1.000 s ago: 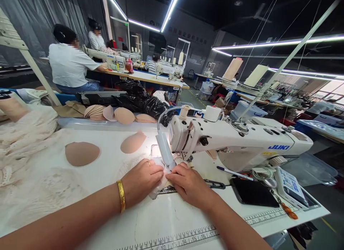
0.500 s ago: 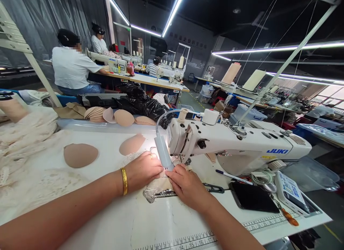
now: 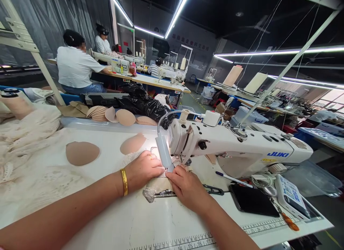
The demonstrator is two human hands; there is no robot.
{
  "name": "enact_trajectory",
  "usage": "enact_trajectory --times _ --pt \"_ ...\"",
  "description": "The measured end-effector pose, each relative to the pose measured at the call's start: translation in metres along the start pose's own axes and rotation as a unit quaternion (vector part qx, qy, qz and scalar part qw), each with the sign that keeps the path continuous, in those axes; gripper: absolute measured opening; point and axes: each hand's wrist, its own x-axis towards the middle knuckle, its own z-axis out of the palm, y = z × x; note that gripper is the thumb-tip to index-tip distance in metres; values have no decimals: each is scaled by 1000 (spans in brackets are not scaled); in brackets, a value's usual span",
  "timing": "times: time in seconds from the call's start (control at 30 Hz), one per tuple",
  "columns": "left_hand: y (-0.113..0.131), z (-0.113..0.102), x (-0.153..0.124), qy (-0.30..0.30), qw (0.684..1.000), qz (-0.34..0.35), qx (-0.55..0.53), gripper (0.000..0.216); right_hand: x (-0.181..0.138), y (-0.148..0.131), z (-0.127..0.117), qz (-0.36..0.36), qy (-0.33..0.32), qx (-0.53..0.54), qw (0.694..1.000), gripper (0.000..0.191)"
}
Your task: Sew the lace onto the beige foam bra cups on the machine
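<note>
My left hand (image 3: 143, 167), wearing a ring and a gold bracelet, is closed with its fingertips pressed on pale lace fabric (image 3: 131, 158) just left of the needle area. Close beside it, my right hand (image 3: 188, 185) pinches the near edge of this work; its fingertips almost meet the left ones. Both hands are in front of the head of a white sewing machine (image 3: 204, 135). A lit grey lamp (image 3: 163, 153) on a bent neck hides the needle and part of the fabric. Two beige bra cups lie to the left, a nearer cup (image 3: 82, 153) and a farther cup (image 3: 133, 143).
Stacked beige cups (image 3: 100, 113) and a black plastic bag (image 3: 145, 101) line the back edge. Heaped cream lace (image 3: 29, 135) covers the left side. A black phone (image 3: 254, 200), a pen (image 3: 233, 179) and thread snips (image 3: 214, 189) lie at right. Co-workers (image 3: 76, 65) sit beyond.
The camera view has shifted slightly, moving the background a little to the right. Both hands keep nearly the same place and grip at the machine.
</note>
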Motion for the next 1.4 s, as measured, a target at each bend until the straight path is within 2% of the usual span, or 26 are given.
enact_trajectory --times 0.13,0.23,0.37,0.43,0.5,0.57,0.6,0.63,0.67,0.7,0.73,0.77,0.8,0.83,0.87,0.93,1.0,1.07,1.13,1.17,1.23,1.3,1.33,1.4 --pt "-2 4 1 -7 999 -32 20 24 0 1 2 0 14 6 1000 27" --pt "-1 4 6 -32 998 -61 -8 18 -1 4 4 -1 22 19 1000 25" --pt "-4 -5 10 -33 993 -104 -34 26 -2 2 3 3 32 68 997 25" --pt "-3 -14 5 -19 991 -121 -48 31 -1 -6 0 29 35 129 991 22" --pt "6 -27 -7 -5 991 -118 -68 34 3 -20 -5 103 14 246 964 18" --pt "31 -41 -25 22 983 -120 -135 33 8 -37 -8 198 -12 403 893 25" --pt "49 -46 -35 46 968 -134 -209 30 11 -47 -9 237 -17 475 847 32" --pt "69 -50 -45 55 936 -174 -303 29 14 -57 -9 265 -13 533 804 37" --pt "90 -53 -54 43 883 -225 -410 29 15 -68 -8 282 1 575 768 41" --pt "109 -54 -61 1 800 -278 -532 30 16 -79 -7 293 23 604 741 43" --pt "126 -53 -67 -47 679 -320 -659 43 15 -90 -5 300 46 622 722 45" --pt "139 -52 -70 -33 564 -369 -738 61 12 -102 -3 306 71 633 708 47" --pt "146 -51 -71 15 477 -410 -778 69 6 -114 1 312 98 634 701 47" --pt "149 -51 -70 80 420 -437 -791 69 0 -126 5 320 124 626 700 47" --pt "149 -52 -68 153 389 -454 -787 64 -8 -137 9 326 142 613 706 46" --pt "142 -59 -63 266 365 -471 -757 51 -24 -154 16 325 146 581 731 44" --pt "137 -67 -59 303 358 -478 -743 50 -36 -164 18 305 130 552 765 44" --pt "139 -74 -59 275 370 -468 -754 53 -38 -163 13 281 121 528 792 45" --pt "145 -78 -62 222 391 -439 -778 54 -32 -155 2 285 101 535 789 48" --pt "149 -79 -64 199 395 -424 -790 55 -28 -150 -3 298 86 560 768 52" --pt "153 -80 -66 184 389 -410 -804 58 -21 -143 -11 332 64 638 691 63" --pt "153 -81 -67 203 374 -416 -804 61 -16 -144 -13 349 86 710 606 74" --pt "152 -81 -66 215 369 -422 -800 63 -15 -147 -12 349 102 734 574 78" --pt "148 -81 -62 231 364 -436 -790 63 -15 -156 -6 348 134 751 544 85"
